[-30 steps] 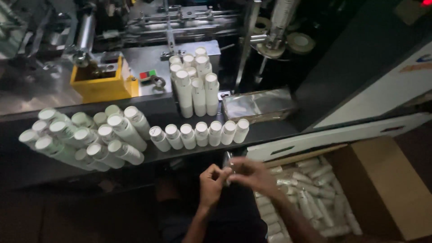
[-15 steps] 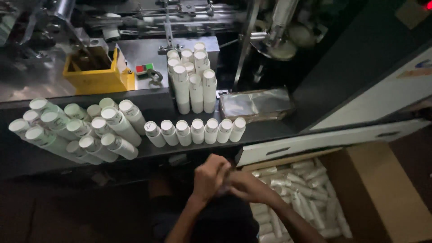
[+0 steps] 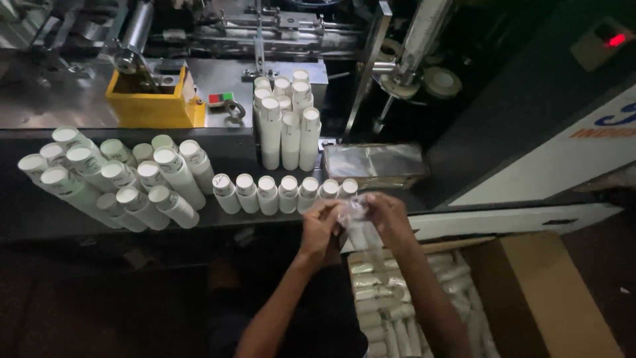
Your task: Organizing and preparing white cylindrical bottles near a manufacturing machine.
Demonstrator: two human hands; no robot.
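Hands meet at lower centre of the head view: the left hand (image 3: pixel 320 225) and right hand (image 3: pixel 387 219), fingers closed, pinch a clear plastic sleeve (image 3: pixel 361 229), now hanging visibly between them, unlike half a second ago. Paper cup stacks (image 3: pixel 281 192) line the counter (image 3: pixel 218 222) just above; a cardboard box (image 3: pixel 543 298) sits lower right.

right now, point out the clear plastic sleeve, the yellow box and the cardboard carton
clear plastic sleeve (image 3: pixel 361 229), head view, its middle between the hands
yellow box (image 3: pixel 149 109), head view, its front wall
cardboard carton (image 3: pixel 550 298), head view, its bare right flap
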